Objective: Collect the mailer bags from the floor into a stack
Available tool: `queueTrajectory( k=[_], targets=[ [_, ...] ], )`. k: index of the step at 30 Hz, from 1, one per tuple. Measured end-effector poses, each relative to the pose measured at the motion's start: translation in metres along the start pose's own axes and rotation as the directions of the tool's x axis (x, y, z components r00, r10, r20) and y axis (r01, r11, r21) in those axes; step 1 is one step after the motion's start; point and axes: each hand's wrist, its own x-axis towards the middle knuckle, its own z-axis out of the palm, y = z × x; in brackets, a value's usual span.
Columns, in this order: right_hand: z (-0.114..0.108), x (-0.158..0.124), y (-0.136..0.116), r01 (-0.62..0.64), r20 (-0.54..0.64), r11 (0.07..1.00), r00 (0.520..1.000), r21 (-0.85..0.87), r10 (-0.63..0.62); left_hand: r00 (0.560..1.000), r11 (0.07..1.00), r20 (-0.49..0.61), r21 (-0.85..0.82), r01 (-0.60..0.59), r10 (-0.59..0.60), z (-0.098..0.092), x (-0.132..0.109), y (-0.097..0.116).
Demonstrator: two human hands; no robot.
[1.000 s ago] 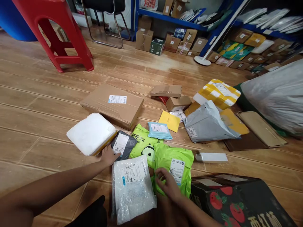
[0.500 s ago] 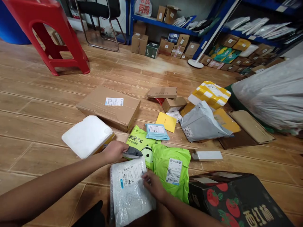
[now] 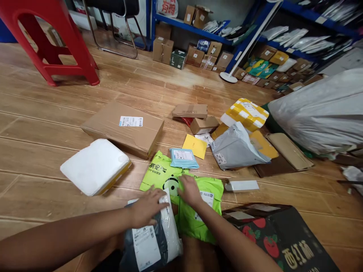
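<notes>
Dark grey parcel (image 3: 144, 241) lies under left hand (image 3: 147, 207).

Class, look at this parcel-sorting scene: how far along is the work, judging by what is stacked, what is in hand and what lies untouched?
Done: a dark grey mailer bag lies stacked on the white bubble-wrap parcel. In hand: the left hand presses on that stack, and the right hand rests on the lime-green plastic mailer. Left: the flat brown cardboard box, white padded parcel, small light-blue mailer and grey plastic bag lie scattered, untouched.
</notes>
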Motion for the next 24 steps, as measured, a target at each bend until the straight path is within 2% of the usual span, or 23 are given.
queueTrajectory(
  k=[1, 3, 5, 6, 7, 10, 14, 18, 20, 21, 23, 24],
  targets=[
    [-0.015, 0.002, 0.009, -0.039, -0.048, 0.998, 0.998, -0.048, 0.037, 0.988, 0.984, -0.006, -0.094, 0.154, -0.156, 0.003, -0.007, -0.011],
    [-0.046, 0.004, 0.034, -0.169, -0.108, 0.979, 0.982, -0.117, 0.157, 0.899, 0.862, 0.038, -0.271, 0.429, -0.436, 0.009, -0.026, -0.035],
    [-0.071, 0.002, 0.060, -0.315, -0.063, 0.939, 0.949, -0.138, 0.310, 0.808, 0.712, 0.189, -0.389, 0.584, -0.558, 0.017, -0.043, -0.057],
    [-0.078, 0.001, 0.071, -0.368, -0.021, 0.921, 0.929, -0.128, 0.368, 0.780, 0.646, 0.258, -0.445, 0.620, -0.570, 0.023, -0.050, -0.064],
    [-0.080, -0.001, 0.079, -0.405, 0.020, 0.908, 0.912, -0.105, 0.409, 0.773, 0.595, 0.309, -0.502, 0.628, -0.554, 0.029, -0.054, -0.070],
    [-0.071, -0.008, 0.086, -0.432, 0.071, 0.901, 0.901, 0.047, 0.428, 0.782, 0.484, 0.337, -0.637, 0.600, -0.525, 0.043, -0.058, -0.072],
    [-0.057, -0.017, 0.073, -0.416, 0.161, 0.837, 0.909, 0.355, 0.384, 0.706, 0.349, 0.418, -0.656, 0.670, -0.571, 0.045, -0.049, -0.065],
    [-0.075, -0.034, 0.051, -0.393, 0.144, 0.717, 0.912, 0.575, 0.384, 0.698, 0.266, 0.485, -0.686, 0.677, -0.527, 0.038, -0.046, -0.061],
    [-0.092, -0.048, 0.038, -0.361, 0.094, 0.577, 0.893, 0.733, 0.440, 0.694, 0.256, 0.481, -0.691, 0.676, -0.536, 0.037, -0.047, -0.060],
    [-0.100, -0.056, 0.032, -0.327, 0.069, 0.460, 0.868, 0.826, 0.492, 0.693, 0.260, 0.477, -0.689, 0.677, -0.541, 0.037, -0.047, -0.059],
    [-0.114, -0.071, 0.021, -0.208, 0.045, 0.188, 0.777, 0.960, 0.627, 0.685, 0.272, 0.477, -0.673, 0.688, -0.550, 0.038, -0.047, -0.058],
    [-0.119, -0.077, 0.017, -0.144, 0.050, 0.080, 0.726, 0.986, 0.686, 0.684, 0.283, 0.475, -0.665, 0.691, -0.554, 0.040, -0.048, -0.058]
  ],
)
